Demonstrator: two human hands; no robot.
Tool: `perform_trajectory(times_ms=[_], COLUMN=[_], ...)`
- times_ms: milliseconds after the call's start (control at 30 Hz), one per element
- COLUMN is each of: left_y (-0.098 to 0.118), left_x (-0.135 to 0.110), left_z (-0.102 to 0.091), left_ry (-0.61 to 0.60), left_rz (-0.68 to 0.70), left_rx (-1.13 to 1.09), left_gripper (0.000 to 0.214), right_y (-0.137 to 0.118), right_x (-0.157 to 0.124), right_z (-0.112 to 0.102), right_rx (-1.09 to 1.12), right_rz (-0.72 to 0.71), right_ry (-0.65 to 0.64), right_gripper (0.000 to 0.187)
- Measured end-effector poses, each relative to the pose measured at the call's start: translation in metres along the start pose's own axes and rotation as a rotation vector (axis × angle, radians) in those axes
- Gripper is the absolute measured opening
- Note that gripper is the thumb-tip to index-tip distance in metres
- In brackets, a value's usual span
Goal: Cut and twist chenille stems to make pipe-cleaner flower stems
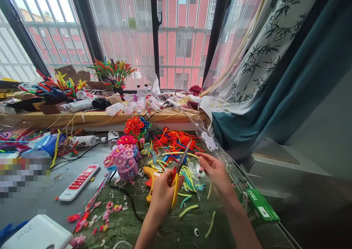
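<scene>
My left hand is closed round a pair of scissors with yellow handles; the dark blades point up and away. Between the fingertips of my right hand is one end of a pale yellow pipe cleaner. It stretches left behind the scissor blades, and I cannot tell whether they touch it. Below the hands lie several short yellow-green pipe cleaner pieces and some teal ones. An orange-yellow glue gun rests beside my left hand, partly hidden by it.
Pipe-cleaner flower pots stand left of the hands, near a red pipe cleaner pile. A remote and white box lie left. A black cable crosses the table. A green box sits at the right edge.
</scene>
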State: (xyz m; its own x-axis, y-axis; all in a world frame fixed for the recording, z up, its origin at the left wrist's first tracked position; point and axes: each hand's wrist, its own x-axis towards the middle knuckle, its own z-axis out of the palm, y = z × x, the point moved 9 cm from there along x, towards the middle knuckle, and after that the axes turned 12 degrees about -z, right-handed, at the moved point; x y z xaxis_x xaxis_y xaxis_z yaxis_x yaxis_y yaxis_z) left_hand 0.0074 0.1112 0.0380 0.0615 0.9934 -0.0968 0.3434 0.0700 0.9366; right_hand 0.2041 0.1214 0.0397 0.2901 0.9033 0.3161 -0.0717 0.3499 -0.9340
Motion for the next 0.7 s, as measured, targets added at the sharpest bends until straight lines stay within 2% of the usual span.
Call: perform_trajectory(times_ms=[100,167,233,333,433,500,600,700], left_y=[-0.006,-0.018,-0.030,-0.041,-0.044,-0.044,-0.038,-0.021], left_x=[-0.009,-0.013,-0.016,-0.017,-0.019,-0.022,-0.026,-0.028], left_z=[-0.013,-0.020,-0.023,-0.021,-0.016,-0.015,-0.012,-0.004], left_ry=[0.094,0.086,0.062,0.040,0.056,0.088,0.096,0.075], left_rz=[-0.004,-0.051,-0.109,-0.165,-0.189,-0.215,-0.214,-0.152], left_rx=[0.330,0.500,0.641,0.809,0.921,0.980,1.067,1.169], left_gripper=[0.020,0.011,0.008,0.011,0.017,0.022,0.023,0.020], right_y=[-0.002,-0.005,-0.006,-0.002,0.003,0.004,0.008,0.014], right_x=[0.003,0.005,0.005,0.001,-0.008,-0.013,-0.018,-0.023], right_z=[-0.017,-0.028,-0.033,-0.021,0.002,0.009,0.010,0.009], right_rx=[-0.120,-0.157,-0.105,0.107,0.310,0.410,0.543,0.636], right_rz=[-0.011,-0.021,-0.011,0.048,0.142,0.182,0.233,0.282], right_ry=[0.052,0.069,0.085,0.030,-0.098,-0.136,-0.143,-0.149], right_gripper=[0.049,0.047,0.046,0.043,0.039,0.035,0.027,0.024])
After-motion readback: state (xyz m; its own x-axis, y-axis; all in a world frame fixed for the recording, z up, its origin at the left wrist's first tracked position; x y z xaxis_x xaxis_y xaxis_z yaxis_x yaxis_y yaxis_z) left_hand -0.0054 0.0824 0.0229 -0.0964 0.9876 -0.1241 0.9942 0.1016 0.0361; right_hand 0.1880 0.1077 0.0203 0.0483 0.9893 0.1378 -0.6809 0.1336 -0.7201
